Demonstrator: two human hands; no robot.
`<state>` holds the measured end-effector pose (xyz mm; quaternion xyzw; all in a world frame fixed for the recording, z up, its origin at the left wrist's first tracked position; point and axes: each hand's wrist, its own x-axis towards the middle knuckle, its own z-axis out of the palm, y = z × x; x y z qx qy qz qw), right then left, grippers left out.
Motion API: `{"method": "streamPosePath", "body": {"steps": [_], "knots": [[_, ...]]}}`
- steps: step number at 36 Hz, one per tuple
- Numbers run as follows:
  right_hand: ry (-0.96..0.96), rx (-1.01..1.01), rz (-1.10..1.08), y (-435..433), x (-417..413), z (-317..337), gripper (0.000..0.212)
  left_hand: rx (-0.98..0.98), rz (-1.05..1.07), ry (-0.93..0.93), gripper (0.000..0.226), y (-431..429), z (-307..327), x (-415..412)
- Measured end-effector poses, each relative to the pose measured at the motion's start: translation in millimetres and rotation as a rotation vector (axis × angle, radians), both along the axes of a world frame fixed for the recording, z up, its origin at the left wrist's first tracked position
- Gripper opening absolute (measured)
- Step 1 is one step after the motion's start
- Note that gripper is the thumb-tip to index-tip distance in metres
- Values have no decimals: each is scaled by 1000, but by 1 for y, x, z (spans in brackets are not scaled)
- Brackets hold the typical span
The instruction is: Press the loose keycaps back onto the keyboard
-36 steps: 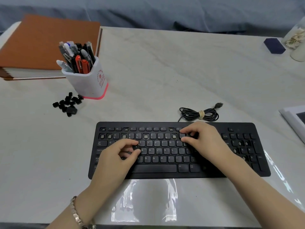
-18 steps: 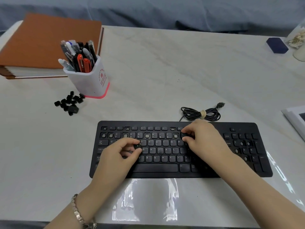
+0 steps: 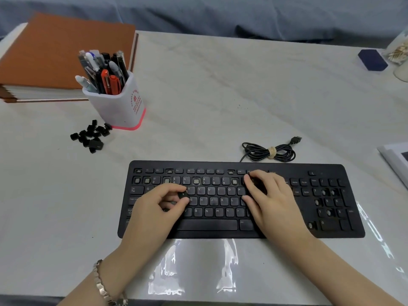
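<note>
Head: keycap (image 3: 183, 194) in left hand (image 3: 154, 214) grip

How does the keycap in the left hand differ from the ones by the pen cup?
The held keycap is single, pinched by the left hand over the keyboard; the pile of keycaps is many, untouched, lying on the table beside the pen cup. Both are black.
</note>
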<state>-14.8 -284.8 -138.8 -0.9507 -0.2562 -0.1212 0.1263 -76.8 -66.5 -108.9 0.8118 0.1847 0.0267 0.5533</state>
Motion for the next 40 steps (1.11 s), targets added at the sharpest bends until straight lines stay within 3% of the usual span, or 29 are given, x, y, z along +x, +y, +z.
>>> {"method": "streamPosePath", "body": {"steps": [8,15,23,25,28,32,35,40], "knots": [[-23,53,-55,5,-5,-6,48,-54,39,-12,33,-3,1,3],[0,50,-110,8,-7,-4,36,-207,42,-36,33,-13,12,2],[105,147,-122,12,0,13,28,-296,-35,-194,30,-19,37,-4],[199,256,-122,16,-1,20,23,-297,-45,-212,30,-19,38,-4],[516,567,-111,29,-12,43,13,-253,-63,-224,31,-19,36,-2],[897,969,-85,42,-22,60,19,-92,-218,-270,32,-19,29,1],[1025,1036,-92,42,-26,63,18,32,-336,-286,24,-22,22,4],[1095,1076,-156,23,-29,59,15,33,-415,-286,27,-38,17,8]]}}
